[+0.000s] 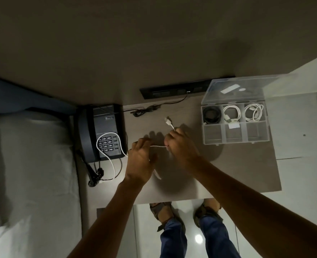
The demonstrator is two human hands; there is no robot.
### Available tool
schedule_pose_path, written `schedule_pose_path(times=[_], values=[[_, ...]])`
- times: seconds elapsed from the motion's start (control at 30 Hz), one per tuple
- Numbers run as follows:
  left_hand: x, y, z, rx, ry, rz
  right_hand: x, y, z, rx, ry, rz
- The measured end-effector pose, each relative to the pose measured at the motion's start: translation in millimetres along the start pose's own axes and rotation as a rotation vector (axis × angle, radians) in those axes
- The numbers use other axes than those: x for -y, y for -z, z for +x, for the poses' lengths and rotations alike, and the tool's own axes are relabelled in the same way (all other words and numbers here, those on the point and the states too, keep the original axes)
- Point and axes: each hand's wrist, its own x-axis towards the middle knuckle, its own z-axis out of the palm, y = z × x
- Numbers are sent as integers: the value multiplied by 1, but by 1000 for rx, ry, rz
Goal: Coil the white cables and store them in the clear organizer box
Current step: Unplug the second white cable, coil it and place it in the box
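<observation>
**Head view: a white cable stretched between two hands over a bedside table**

Both hands were closed on one white USB cable (pixel 158 146). The right hand (pixel 180 146) pinched it near the plug, which stuck up behind the fingers; the left hand (pixel 140 155) gripped it further along, though blur hid the exact finger hold. The slack looped over the telephone (pixel 101 133). The clear organizer box (pixel 236 125) stood open, well right, coiled cables in its back compartments.
</observation>
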Motion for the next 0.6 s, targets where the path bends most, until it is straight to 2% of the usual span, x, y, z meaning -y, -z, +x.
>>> schedule_pose_path(times=[0.13,0.27,0.33,0.47,0.6], values=[[-5,-10,-1,83,-29,112,0,5,-10,-14,-9,-17],[-14,-7,-17,27,-95,75,1,18,-37,-104,104,46],[-19,6,-25,12,-104,-35,2,33,-53,-84,95,256],[-44,52,-44,38,-104,-265,7,77,-94,72,-76,883],[-80,113,-61,-57,-104,-356,20,132,-151,163,-136,1207]])
